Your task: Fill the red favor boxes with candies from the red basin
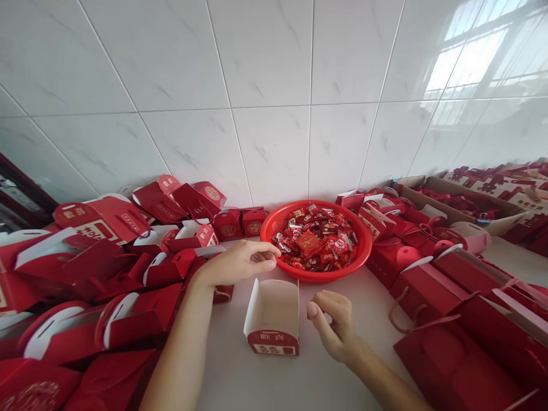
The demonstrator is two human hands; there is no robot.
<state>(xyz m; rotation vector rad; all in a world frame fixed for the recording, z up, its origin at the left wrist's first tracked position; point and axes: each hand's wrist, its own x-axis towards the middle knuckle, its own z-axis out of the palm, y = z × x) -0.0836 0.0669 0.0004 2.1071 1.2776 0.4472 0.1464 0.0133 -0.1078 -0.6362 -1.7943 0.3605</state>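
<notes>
Wrapped red candies (pixel 319 240) fill a round red plastic basket (pixel 317 277). My left hand (pixel 242 261) is at the basket's left rim, thumb and fingers apart, with nothing seen between them. In front of the basket stands an open red box with a white inside (pixel 274 319), and its interior looks bare. To the right of this box, my right hand (pixel 334 322) hovers with its fingers curled in. Whether those curled fingers hold anything is hidden.
Many red gift boxes (pixel 141 317) crowd the left of the white table (pixel 274 382). More red boxes with cord handles (pixel 462 354) line the right side. A cardboard carton (pixel 500 225) stands at the back right, against the tiled wall (pixel 274 148).
</notes>
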